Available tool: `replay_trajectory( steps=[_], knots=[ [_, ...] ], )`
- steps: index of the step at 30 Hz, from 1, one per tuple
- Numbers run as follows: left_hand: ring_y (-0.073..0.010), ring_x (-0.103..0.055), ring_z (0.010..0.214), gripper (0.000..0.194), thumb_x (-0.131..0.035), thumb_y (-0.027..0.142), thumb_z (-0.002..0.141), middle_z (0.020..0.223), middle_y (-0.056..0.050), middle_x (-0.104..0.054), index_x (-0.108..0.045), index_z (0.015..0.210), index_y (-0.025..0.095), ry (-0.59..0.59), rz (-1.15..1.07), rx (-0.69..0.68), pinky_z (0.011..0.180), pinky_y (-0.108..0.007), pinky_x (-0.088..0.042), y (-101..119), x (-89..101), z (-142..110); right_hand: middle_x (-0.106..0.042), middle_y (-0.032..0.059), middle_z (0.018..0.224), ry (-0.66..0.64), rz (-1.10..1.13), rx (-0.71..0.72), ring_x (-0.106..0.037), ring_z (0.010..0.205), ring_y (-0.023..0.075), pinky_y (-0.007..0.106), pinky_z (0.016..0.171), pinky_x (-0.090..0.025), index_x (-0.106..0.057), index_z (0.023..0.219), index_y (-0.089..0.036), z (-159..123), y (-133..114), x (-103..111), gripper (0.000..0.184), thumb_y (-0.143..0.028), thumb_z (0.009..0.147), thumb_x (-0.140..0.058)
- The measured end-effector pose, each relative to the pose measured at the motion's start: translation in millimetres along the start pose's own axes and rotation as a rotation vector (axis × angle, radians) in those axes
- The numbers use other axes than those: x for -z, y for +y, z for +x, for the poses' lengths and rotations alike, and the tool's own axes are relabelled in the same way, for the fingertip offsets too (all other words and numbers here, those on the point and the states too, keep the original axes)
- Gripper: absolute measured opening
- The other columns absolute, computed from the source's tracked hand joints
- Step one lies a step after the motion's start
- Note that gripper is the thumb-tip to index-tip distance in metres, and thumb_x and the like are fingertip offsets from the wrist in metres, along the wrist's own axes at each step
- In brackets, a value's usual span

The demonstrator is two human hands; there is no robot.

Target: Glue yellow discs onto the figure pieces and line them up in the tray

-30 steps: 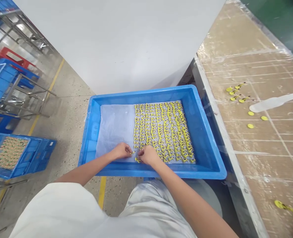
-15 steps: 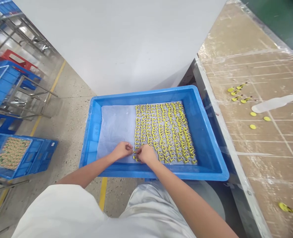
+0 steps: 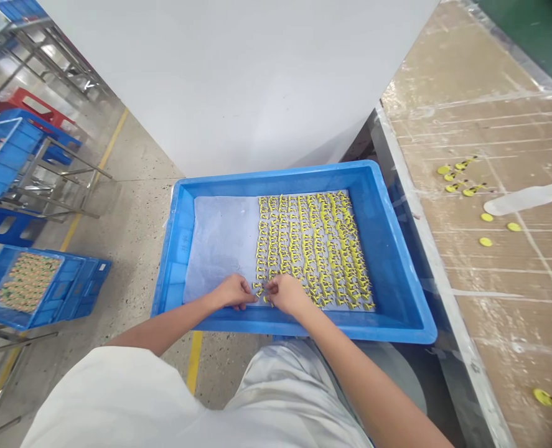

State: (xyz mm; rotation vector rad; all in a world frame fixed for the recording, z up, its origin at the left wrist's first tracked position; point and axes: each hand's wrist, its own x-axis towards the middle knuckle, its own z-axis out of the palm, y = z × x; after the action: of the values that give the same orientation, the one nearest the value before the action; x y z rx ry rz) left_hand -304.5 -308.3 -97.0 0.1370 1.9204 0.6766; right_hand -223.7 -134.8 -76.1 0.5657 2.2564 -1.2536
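Left hand [image 3: 234, 292]: fingers curled, hold unclear | Right hand [image 3: 287, 294]: fingertips close together, hold unclear | Pieces [image 3: 320, 244]: rows on sheet [image 3: 224, 239] in tray [image 3: 285, 326], some between hands | Handling: align lightly, avoid nudging rows

Single head camera, looking forward and steeply down. Wearer's shirt [image 3: 163, 398] close at bottom edge; blue tub [image 3: 381, 261] mid-view, within reach; white panel [image 3: 243, 81] beyond; table [image 3: 467, 280] right.

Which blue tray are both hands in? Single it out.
The large middle tray: left hand and right hand are over its pale sheet, which bears yellow pieces in rows. No hand is in the trays at left.
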Motion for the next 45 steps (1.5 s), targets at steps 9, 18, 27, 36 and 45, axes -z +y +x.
replay_trajectory(
  steps=[9,18,27,36,45],
  knots=[
    [-0.0141,-0.057,0.042,0.03,-0.073,0.041,0.069,0.039,0.002,-0.056,-0.066,0.054,0.016,0.033,0.231,-0.085,0.049,-0.025,-0.04,8.9,-10.4,3.9,-0.077,0.0023,0.075,0.012,0.059,-0.06,-0.071,0.058,0.0148,0.022,0.058,-0.054,-0.073,0.099,-0.016,-16.2,9.3,14.7,0.029,-0.008,0.072,-0.067],
    [-0.0134,-0.063,0.058,0.021,-0.071,0.034,0.082,0.061,0.004,-0.064,-0.067,0.08,0.014,-0.022,0.263,-0.021,0.061,-0.029,-0.052,11.5,-8.0,0.3,-0.077,0.001,0.076,0.048,-0.003,-0.038,-0.073,0.074,0.0138,0.018,0.067,-0.052,-0.074,0.095,-0.017,-8.2,12.7,0.3,0.03,-0.01,0.065,-0.075],
    [-0.0139,-0.066,0.068,0.021,-0.064,0.03,0.09,0.08,-0.001,-0.068,-0.065,0.1,0.013,-0.076,0.139,0.055,0.064,-0.031,-0.056,5.8,-1.8,-7.7,-0.076,0.0079,0.083,0.003,-0.166,-0.041,-0.073,0.081,0.0184,0.021,0.072,-0.053,-0.075,0.091,-0.018,13.1,-7.0,-20.8,0.028,-0.009,0.065,-0.075],
    [-0.0127,-0.064,0.066,0.02,-0.064,0.033,0.09,0.079,-0.001,-0.067,-0.066,0.093,0.012,-0.13,0.154,0.047,0.061,-0.028,-0.054,-3.0,-4.6,2.9,-0.074,0.0167,0.098,0.005,-0.35,-0.058,-0.073,0.092,0.0252,0.029,0.076,-0.055,-0.073,0.098,-0.015,2.8,-17.1,-21.7,0.027,-0.006,0.073,-0.068],
    [-0.0129,-0.063,0.066,0.023,-0.065,0.035,0.088,0.078,0.0,-0.068,-0.067,0.085,0.012,-0.142,0.151,0.007,0.063,-0.029,-0.054,-2.2,-8.8,5.0,-0.073,0.0193,0.096,0.004,-0.542,0.013,-0.072,0.094,0.0288,0.035,0.077,-0.056,-0.07,0.1,-0.013,-3.3,-26.2,-16.8,0.024,-0.005,0.08,-0.059]
  ],
)
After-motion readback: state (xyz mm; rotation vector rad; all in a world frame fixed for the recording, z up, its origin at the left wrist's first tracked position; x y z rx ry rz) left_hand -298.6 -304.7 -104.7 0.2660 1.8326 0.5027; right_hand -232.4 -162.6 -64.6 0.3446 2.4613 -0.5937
